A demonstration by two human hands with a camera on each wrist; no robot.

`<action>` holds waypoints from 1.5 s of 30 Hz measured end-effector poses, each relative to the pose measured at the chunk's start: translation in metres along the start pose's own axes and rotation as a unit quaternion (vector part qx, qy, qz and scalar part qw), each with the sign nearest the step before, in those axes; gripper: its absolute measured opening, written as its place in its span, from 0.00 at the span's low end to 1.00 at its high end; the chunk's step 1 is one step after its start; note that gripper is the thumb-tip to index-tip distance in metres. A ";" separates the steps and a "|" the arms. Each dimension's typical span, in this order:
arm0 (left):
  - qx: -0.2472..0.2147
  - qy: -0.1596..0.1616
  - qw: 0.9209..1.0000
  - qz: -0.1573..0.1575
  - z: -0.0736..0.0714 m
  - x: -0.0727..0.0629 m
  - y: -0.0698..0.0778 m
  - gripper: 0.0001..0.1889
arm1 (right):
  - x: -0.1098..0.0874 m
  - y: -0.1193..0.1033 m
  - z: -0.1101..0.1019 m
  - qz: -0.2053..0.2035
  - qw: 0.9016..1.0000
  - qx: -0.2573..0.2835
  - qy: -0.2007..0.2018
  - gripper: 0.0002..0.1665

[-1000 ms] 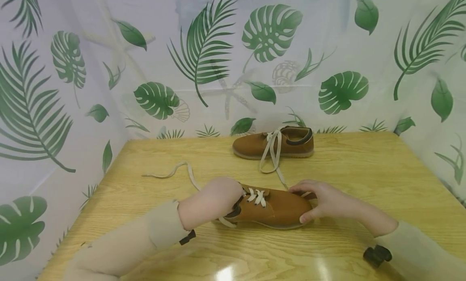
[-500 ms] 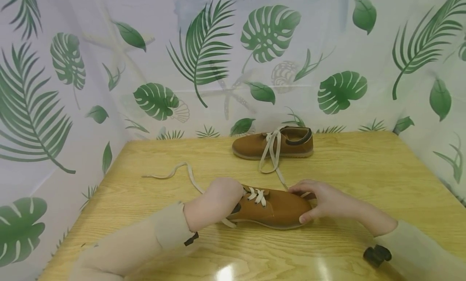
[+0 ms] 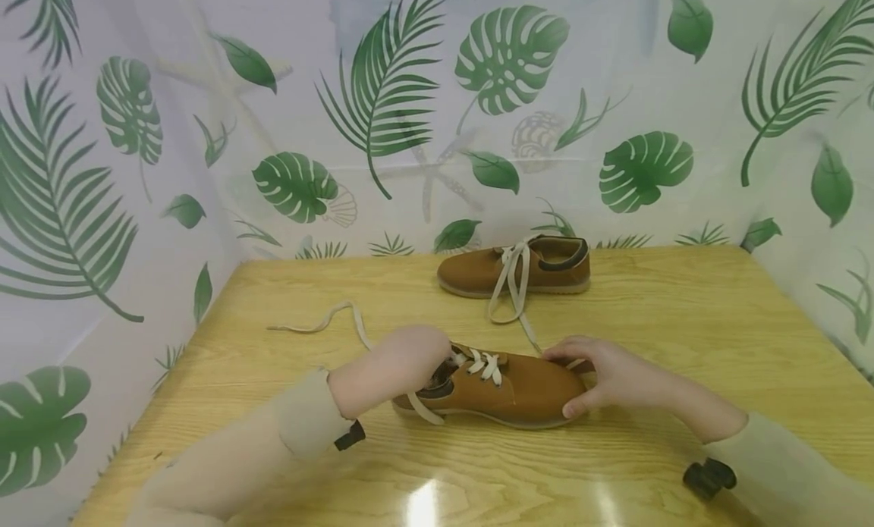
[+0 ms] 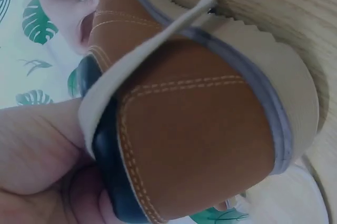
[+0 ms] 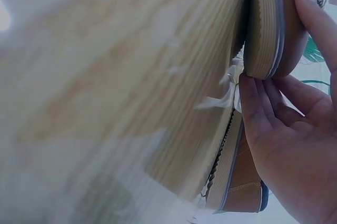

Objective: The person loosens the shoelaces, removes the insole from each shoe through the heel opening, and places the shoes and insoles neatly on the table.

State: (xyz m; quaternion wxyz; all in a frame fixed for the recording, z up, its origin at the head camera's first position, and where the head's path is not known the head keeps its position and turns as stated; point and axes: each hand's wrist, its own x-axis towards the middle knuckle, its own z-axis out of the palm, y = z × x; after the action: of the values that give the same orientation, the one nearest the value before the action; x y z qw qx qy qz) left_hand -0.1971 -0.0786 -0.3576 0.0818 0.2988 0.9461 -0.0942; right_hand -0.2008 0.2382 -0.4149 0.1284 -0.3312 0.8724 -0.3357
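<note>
A brown low-cut shoe [image 3: 526, 387] with cream laces [image 3: 486, 366] lies lengthwise on the table, its toe toward the right. My right hand [image 3: 611, 375] grips the toe, thumb on the near side and fingers on the far side. The left hand [image 3: 399, 364] reaches into the shoe's dark-lined opening, its fingertips mostly hidden; I cannot tell what they hold. In the left wrist view, that hand [image 4: 39, 155] sits right at the padded collar [image 4: 113, 176]. A loose lace end [image 4: 137, 58] drapes over the shoe's side near the heel.
Behind lies a matching brown shoe [image 3: 471, 271], its laces tied in a bow [image 3: 514, 278] with loops hanging toward the front. Another lace end [image 3: 321, 326] trails across the wooden table [image 3: 307, 284] at left. Leaf-printed cloth [image 3: 410, 95] surrounds the back and sides.
The left hand dips to the right, then shifts back left and slightly up, showing more of the shoe's opening. The right hand stays on the toe.
</note>
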 end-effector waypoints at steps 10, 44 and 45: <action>-0.016 -0.001 0.999 0.027 0.002 0.003 -0.005 0.23 | 0.001 0.002 0.004 -0.004 1.000 0.000 0.002 0.49; 0.090 0.021 0.995 0.025 0.007 0.004 0.007 0.10 | 0.001 -0.001 0.001 0.011 1.000 -0.012 0.006 0.48; 0.095 0.008 0.995 0.026 0.007 0.005 0.007 0.10 | 0.001 -0.002 0.002 0.013 1.000 -0.012 0.006 0.48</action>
State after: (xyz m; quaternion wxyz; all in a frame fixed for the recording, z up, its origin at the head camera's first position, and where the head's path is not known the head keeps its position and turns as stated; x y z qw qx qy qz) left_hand -0.1966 -0.0715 -0.3661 0.0478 0.3303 0.9254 -0.1796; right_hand -0.1998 0.2360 -0.4151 0.1234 -0.3193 0.8815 -0.3253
